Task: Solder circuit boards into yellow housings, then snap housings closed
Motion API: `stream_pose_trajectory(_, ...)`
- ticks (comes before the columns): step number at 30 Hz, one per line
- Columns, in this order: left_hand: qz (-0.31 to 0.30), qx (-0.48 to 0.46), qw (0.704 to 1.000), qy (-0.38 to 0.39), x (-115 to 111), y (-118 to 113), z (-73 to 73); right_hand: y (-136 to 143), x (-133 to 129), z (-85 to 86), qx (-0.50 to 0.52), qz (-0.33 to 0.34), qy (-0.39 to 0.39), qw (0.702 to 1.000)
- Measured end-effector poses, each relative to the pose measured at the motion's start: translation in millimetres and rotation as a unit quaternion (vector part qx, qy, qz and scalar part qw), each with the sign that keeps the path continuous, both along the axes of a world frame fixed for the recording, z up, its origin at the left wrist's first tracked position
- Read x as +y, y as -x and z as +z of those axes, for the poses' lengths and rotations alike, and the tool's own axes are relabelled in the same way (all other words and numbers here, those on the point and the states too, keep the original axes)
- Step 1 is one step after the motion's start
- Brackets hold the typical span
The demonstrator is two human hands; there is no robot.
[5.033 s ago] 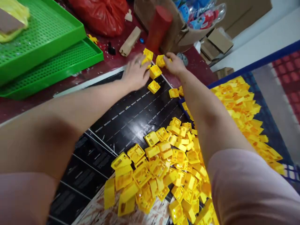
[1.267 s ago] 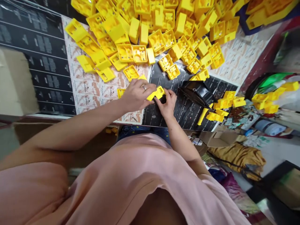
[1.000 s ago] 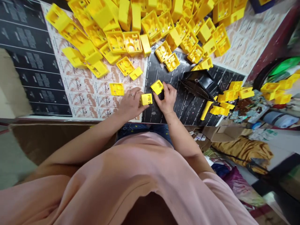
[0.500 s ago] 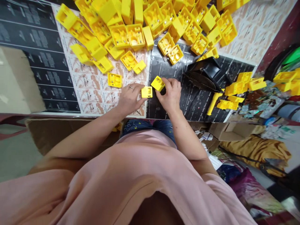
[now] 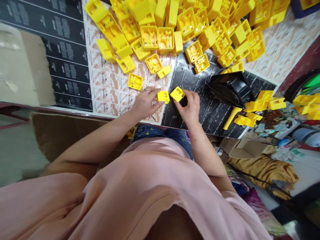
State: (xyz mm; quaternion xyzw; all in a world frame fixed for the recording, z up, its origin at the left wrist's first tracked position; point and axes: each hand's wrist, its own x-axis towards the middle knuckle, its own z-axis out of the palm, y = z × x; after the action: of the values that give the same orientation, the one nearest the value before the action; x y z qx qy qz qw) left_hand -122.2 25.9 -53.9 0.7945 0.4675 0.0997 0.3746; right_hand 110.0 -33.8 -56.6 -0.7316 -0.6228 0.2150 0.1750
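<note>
My left hand (image 5: 146,104), with a ring on one finger, pinches a small yellow box piece (image 5: 163,97) between thumb and fingertips. Close to its right, my right hand (image 5: 190,106) grips another yellow box piece (image 5: 177,94), which is tilted and shows small holes and a dark spot. A narrow gap separates the two pieces, above the black part of the table. Beyond my left hand lies a single open yellow piece (image 5: 135,81). Farther back, another open piece (image 5: 153,63) lies beside a smaller yellow block (image 5: 164,71).
Many yellow boxes (image 5: 149,37) are heaped along the back. Right of my right hand sit a black funnel-like object (image 5: 231,87) and a yellow handle (image 5: 232,118), with more yellow parts (image 5: 260,104) beyond. A cardboard box (image 5: 25,66) stands at the left.
The view has shifted, so the table items appear farther right. The piece in my right hand has turned and now shows its holed face. Both hands keep their pieces.
</note>
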Motion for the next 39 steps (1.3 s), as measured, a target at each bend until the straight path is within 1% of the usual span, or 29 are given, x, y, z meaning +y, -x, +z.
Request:
stream_pose_trajectory(4,0.006,-0.001,1.0,0.002,0.7,-1.8,2.7,0.4,-1.4,-4.9,0.018,0.01,-0.031,0.999)
stream_pose_trajectory(6,0.006,0.002,1.0,0.005,0.7,-1.6,2.6,1.6,-3.6,-6.4,0.026,0.017,-0.025,0.999)
stream_pose_trajectory(8,0.012,0.0,1.0,0.008,-0.2,0.1,1.3,3.0,-6.1,-3.8,0.02,0.026,-0.004,0.999)
stream_pose_trajectory(10,0.022,-0.016,1.0,0.012,-3.2,3.0,-0.6,5.4,-7.3,4.3,-0.001,0.05,0.0,0.999)
stream_pose_trajectory(12,0.037,-0.043,0.998,0.018,-9.3,6.1,-1.2,10.3,-6.0,16.0,-0.014,0.106,-0.021,0.994)
stream_pose_trajectory(15,0.056,-0.097,0.993,0.045,-22.0,10.1,4.3,23.4,-0.1,30.2,0.007,0.227,-0.036,0.973)
stream_pose_trajectory(17,0.049,-0.125,0.989,0.057,-26.9,14.0,11.7,32.3,4.3,32.6,0.039,0.279,-0.016,0.959)
stream_pose_trajectory(18,0.048,-0.123,0.99,0.043,-26.4,17.1,15.3,34.9,6.5,31.6,0.058,0.284,-0.008,0.957)
stream_pose_trajectory(19,0.055,-0.104,0.993,0.015,-23.6,21.3,18.0,35.7,9.1,29.6,0.079,0.273,-0.008,0.959)
stream_pose_trajectory(20,0.072,-0.07,0.995,-0.02,-18.5,26.2,19.5,34.4,12.6,26.9,0.102,0.247,-0.021,0.964)
stream_pose_trajectory(22,0.115,0.021,0.99,-0.075,-3.5,37.2,17.5,26.6,24.2,20.6,0.13,0.164,-0.069,0.975)
stream_pose_trajectory(23,0.128,0.06,0.987,-0.079,4.6,42.2,14.3,21.5,33.0,17.2,0.13,0.125,-0.095,0.979)
stream_pose_trajectory(24,0.132,0.086,0.985,-0.067,12.0,46.3,10.2,16.8,43.7,13.6,0.123,0.097,-0.115,0.981)
stream_pose_trajectory(25,0.129,0.098,0.986,-0.049,17.8,49.1,5.9,13.3,56.0,9.7,0.113,0.084,-0.127,0.982)
stream_pose_trajectory(26,0.126,0.094,0.987,-0.033,21.5,50.4,2.3,11.6,68.9,5.4,0.105,0.087,-0.132,0.982)
stream_pose_trajectory(28,0.144,0.042,0.989,-0.002,22.4,48.9,-0.9,14.4,92.7,-4.2,0.107,0.119,-0.133,0.978)
stream_pose_trajectory(29,0.172,-0.004,0.985,0.025,20.3,46.3,0.1,18.2,101.4,-8.9,0.115,0.136,-0.13,0.975)
stream_pose_trajectory(30,0.214,-0.057,0.973,0.072,17.4,42.8,2.7,23.0,106.7,-12.8,0.122,0.148,-0.125,0.973)
stream_pose_trajectory(31,0.267,-0.112,0.947,0.139,14.4,38.6,6.7,28.0,108.1,-15.5,0.128,0.155,-0.121,0.972)
stream_pose_trajectory(32,0.325,-0.164,0.905,0.221,12.0,34.1,11.4,32.5,105.6,-16.3,0.132,0.158,-0.119,0.971)
stream_pose_trajectory(34,0.424,-0.241,0.789,0.374,9.9,25.8,20.8,39.1,91.4,-12.0,0.146,0.151,-0.128,0.969)
stream_pose_trajectory(35,0.456,-0.266,0.735,0.425,10.2,22.6,24.7,41.0,81.8,-7.4,0.158,0.142,-0.138,0.968)
stream_pose_trajectory(36,0.476,-0.285,0.695,0.457,11.0,20.4,27.7,42.4,72.3,-2.0,0.172,0.125,-0.145,0.966)
stream_pose_trajectory(37,0.488,-0.299,0.67,0.473,11.9,19.1,29.6,43.4,64.1,3.4,0.187,0.099,-0.147,0.966)
stream_pose_trajectory(38,0.493,-0.308,0.657,0.48,12.5,18.6,30.5,44.3,57.8,7.8,0.199,0.067,-0.143,0.967)
stream_pose_trajectory(39,0.492,-0.312,0.653,0.484,12.6,18.9,30.5,45.1,54.1,10.6,0.208,0.03,-0.13,0.969)
